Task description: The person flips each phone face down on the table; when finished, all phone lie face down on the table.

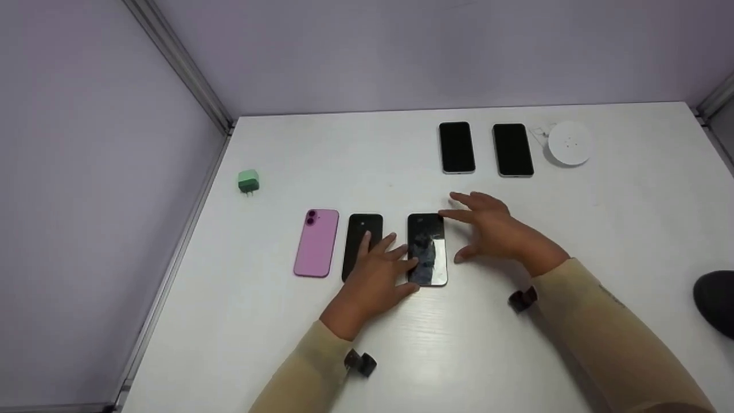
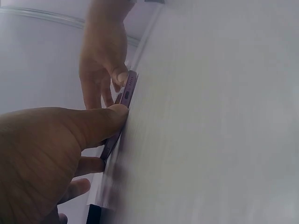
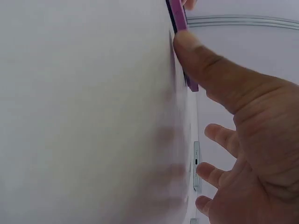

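Note:
A dark-screened phone (image 1: 429, 244) with a pinkish-purple edge lies face up between the two hands. My left hand (image 1: 375, 278) reaches over a black phone (image 1: 362, 223), covering its lower part. Its fingers are spread, with the thumb and index fingertip at the lower left of the dark-screened phone. In the left wrist view, that thumb is against the edge of the phone (image 2: 131, 81), by the charging port. My right hand (image 1: 490, 229) has its fingers apart, the index fingertip at the phone's top right corner. A pink phone (image 1: 317, 244) lies back up further left.
Two more phones (image 1: 457, 148) lie face up at the back, beside a white round disc (image 1: 569, 143) with a thin cable. A green charger plug (image 1: 248, 180) stands at the back left. A dark rounded object (image 1: 715, 303) shows at the right edge. Walls border the table.

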Motion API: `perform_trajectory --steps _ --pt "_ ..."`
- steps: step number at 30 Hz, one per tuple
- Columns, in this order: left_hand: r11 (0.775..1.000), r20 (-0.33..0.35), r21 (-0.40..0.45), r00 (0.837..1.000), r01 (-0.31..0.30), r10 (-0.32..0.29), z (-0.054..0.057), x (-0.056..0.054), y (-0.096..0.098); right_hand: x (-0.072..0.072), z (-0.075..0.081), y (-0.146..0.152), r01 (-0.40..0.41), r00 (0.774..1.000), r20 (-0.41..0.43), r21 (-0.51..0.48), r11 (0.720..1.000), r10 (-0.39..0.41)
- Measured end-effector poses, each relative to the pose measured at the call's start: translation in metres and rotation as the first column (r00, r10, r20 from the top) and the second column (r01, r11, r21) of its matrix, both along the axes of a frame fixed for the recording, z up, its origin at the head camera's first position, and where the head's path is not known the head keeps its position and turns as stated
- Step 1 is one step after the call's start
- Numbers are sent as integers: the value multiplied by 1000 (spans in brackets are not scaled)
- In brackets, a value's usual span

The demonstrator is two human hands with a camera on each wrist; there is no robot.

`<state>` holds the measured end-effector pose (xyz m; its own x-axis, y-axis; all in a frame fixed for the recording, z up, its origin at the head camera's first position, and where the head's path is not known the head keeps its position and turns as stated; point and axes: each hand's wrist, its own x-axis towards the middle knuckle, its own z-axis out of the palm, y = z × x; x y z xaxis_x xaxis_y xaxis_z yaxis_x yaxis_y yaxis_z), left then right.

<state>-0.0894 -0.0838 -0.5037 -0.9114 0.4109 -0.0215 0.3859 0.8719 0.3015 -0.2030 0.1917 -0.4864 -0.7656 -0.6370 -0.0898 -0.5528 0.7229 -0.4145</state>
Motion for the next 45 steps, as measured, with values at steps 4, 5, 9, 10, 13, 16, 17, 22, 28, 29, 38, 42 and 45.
perform_trajectory --steps 4,5,9,10,13,16,17,22,28,29,38,42,45 --pt "1000 -7 -3 1000 5 -5 -3 3 1 -9 -2 -9 -32 997 78 52 998 28" --pt "1000 -8 -2 1000 5 -5 -4 3 1 -10 -2 -11 -36 996 83 54 998 32" --pt "1000 -8 5 1000 9 -9 -3 3 1 -13 -1 -17 -28 994 106 47 999 23" --pt "1000 -9 6 1000 9 -9 -3 3 1 -14 -1 -18 -25 994 108 46 999 20" --pt "1000 -8 12 1000 8 -8 -3 2 1 -17 0 -20 -21 993 118 50 999 15" --pt "1000 -5 12 1000 10 -10 -3 2 1 -19 -1 -21 -19 993 117 51 999 13" --pt "1000 -5 13 1000 11 -10 -2 2 1 -19 -2 -21 -17 993 113 45 999 11" --pt "1000 -16 -2 999 29 -29 -1 1 -1 -19 -10 -19 -3 996 93 -22 1000 5" --pt "999 3 5 999 51 -51 1 2 -5 -19 -17 -16 -11 997 70 -107 994 18" --pt "999 5 11 999 51 -51 1 2 -5 -19 -18 -16 -4 997 73 -127 992 13" --pt "995 8 97 999 38 -39 -2 2 -5 -23 -16 -19 24 991 129 -299 954 15" --pt "993 10 119 1000 25 -27 -4 1 -6 -24 -14 -20 21 991 132 -315 949 22" --pt "987 12 158 1000 20 -22 -5 1 -7 -23 -14 -21 47 986 164 -317 947 6"
